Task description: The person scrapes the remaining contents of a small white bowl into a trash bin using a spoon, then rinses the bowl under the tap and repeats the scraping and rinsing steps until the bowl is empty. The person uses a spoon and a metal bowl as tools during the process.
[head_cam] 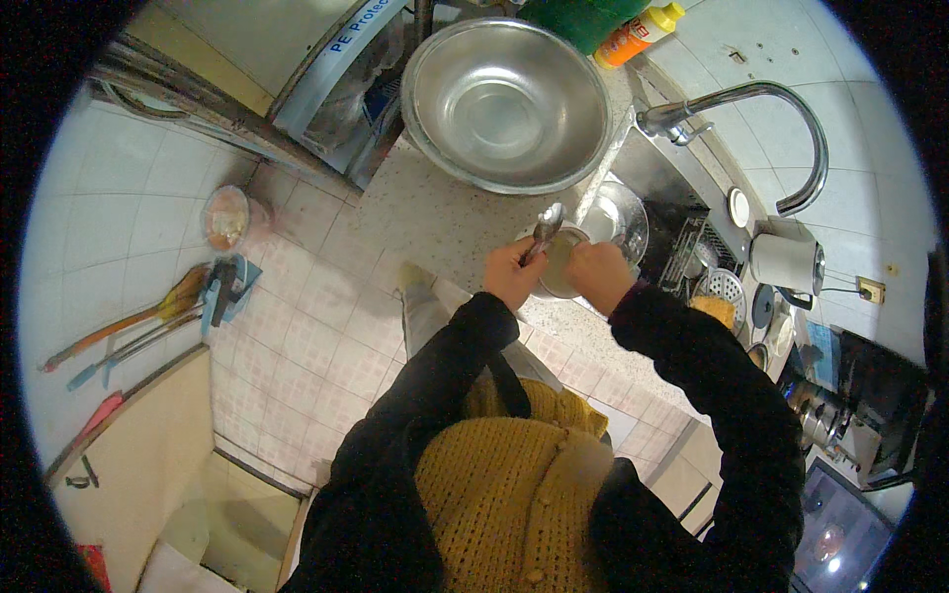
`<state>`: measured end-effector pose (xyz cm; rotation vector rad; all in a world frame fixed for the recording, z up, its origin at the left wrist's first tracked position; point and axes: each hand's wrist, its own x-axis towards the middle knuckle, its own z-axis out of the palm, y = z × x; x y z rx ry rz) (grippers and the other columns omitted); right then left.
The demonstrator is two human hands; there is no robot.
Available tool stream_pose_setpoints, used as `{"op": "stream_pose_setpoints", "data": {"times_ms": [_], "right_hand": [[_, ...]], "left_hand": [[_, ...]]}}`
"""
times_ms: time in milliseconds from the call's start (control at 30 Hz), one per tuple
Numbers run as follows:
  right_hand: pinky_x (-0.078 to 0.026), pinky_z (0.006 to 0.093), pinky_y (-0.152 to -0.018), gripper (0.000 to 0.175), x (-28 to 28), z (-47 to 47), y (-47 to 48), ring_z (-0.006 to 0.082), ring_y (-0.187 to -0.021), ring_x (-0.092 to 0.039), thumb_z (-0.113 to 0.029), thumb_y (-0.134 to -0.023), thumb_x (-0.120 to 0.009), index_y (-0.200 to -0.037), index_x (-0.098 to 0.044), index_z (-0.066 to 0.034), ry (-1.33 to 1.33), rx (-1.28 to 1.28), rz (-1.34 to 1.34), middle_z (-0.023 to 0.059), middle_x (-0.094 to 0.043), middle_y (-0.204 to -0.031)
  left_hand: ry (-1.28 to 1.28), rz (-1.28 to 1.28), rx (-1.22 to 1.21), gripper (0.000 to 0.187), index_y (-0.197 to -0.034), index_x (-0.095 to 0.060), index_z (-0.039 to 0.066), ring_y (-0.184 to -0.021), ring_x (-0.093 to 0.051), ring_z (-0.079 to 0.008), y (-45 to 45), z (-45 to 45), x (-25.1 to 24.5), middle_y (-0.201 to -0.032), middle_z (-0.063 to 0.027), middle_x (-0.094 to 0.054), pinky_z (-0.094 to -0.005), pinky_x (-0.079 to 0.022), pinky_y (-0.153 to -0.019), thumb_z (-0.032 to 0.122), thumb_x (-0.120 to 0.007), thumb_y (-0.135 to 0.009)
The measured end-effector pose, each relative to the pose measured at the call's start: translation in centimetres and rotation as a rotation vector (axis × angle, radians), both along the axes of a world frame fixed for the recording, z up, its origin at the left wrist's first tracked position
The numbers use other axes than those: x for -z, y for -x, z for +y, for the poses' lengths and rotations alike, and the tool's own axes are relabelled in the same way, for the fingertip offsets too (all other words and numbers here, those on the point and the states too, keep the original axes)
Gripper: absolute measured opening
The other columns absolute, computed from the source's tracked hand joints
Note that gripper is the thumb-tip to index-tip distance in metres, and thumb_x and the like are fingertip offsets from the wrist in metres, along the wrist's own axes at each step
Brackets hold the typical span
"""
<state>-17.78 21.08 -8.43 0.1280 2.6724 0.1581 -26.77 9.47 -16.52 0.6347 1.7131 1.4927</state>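
My left hand (pixel 513 273) grips a metal spoon (pixel 549 221), its bowl pointing away from me. Beside that hand, at the counter edge near the sink, is a round light-coloured container (pixel 557 270) with a pale inside. My right hand (pixel 602 276) is curled over the container's right side, covering part of the rim. Its fingertips are hidden, so whether it grips the rim or something inside cannot be told. Beyond both hands a large stainless steel basin (pixel 497 126) stands on the speckled countertop (pixel 422 200).
The sink (pixel 667 170) holds a shiny round bowl (pixel 614 211) and a wire rack (pixel 686 248). A curved faucet (pixel 808 126) arches above it. An orange bottle with a yellow cap (pixel 637 35) stands behind the basin. A white electric kettle (pixel 786 263) sits along the wall.
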Motion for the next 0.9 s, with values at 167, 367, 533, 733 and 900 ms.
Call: {"op": "stream_pose_setpoints", "data": {"times_ms": [167, 367, 533, 733, 900], "right_hand": [[-0.048, 0.0360, -0.053, 0.015, 0.9, -0.7, 1.1, 0.0229, -0.063, -0.062, -0.017, -0.072, -0.054, -0.068, -0.065, -0.0067, 0.089, 0.009, 0.022, 0.0058, -0.061, -0.064], [-0.050, 0.0361, -0.058, 0.011, 0.8, -0.5, 1.6, 0.0252, -0.065, -0.062, -0.014, -0.069, -0.058, -0.066, -0.064, -0.0044, 0.116, 0.011, 0.159, 0.0093, -0.059, -0.065], [-0.049, 0.0425, -0.068, 0.022, 0.7, 1.9, 2.3, 0.0340, -0.078, -0.060, -0.020, -0.072, -0.059, -0.082, -0.063, -0.0007, 0.600, 0.409, -0.090, 0.0196, -0.061, -0.076], [-0.049, 0.0424, -0.061, 0.016, -0.9, 2.2, -0.8, 0.0339, -0.068, -0.061, -0.013, -0.068, -0.057, -0.071, -0.061, 0.0019, 0.369, 0.519, -0.001, 0.0215, -0.060, -0.070], [-0.049, 0.0378, -0.053, 0.009, -0.7, 1.4, -1.2, 0.0294, -0.060, -0.061, -0.009, -0.068, -0.056, -0.065, -0.061, -0.0021, 0.234, 0.321, 0.086, 0.0149, -0.059, -0.062]], "left_hand": [[0.028, -0.001, -0.062, 0.016, -0.081, -0.058, -0.001, -0.051, -0.042, -0.0090, -0.6, 0.1, 0.2, -0.055, -0.0065, -0.049, -0.0273, -0.036, -0.048, 0.014, -0.059, -0.077], [0.027, -0.027, -0.120, 0.017, -0.073, -0.056, 0.000, -0.054, -0.039, -0.0069, -1.3, 0.1, -0.2, -0.057, 0.0011, -0.047, -0.0242, -0.032, -0.049, 0.014, -0.063, -0.077], [0.038, -0.144, -0.171, 0.017, -0.073, -0.057, 0.000, -0.053, -0.041, -0.0063, -1.7, 0.3, 0.5, -0.057, 0.0018, -0.048, -0.0242, -0.033, -0.047, 0.014, -0.064, -0.078], [0.119, -0.145, -0.119, 0.018, -0.073, -0.058, -0.002, -0.053, -0.043, -0.0071, -1.5, 0.0, 1.5, -0.055, -0.0016, -0.051, -0.0252, -0.035, -0.047, 0.015, -0.064, -0.076], [0.026, -0.071, -0.135, 0.026, -0.060, -0.048, 0.006, -0.051, -0.040, -0.0047, -1.6, 0.0, 1.4, -0.056, 0.0042, -0.044, -0.0231, -0.032, -0.045, 0.015, -0.066, -0.077]]}}
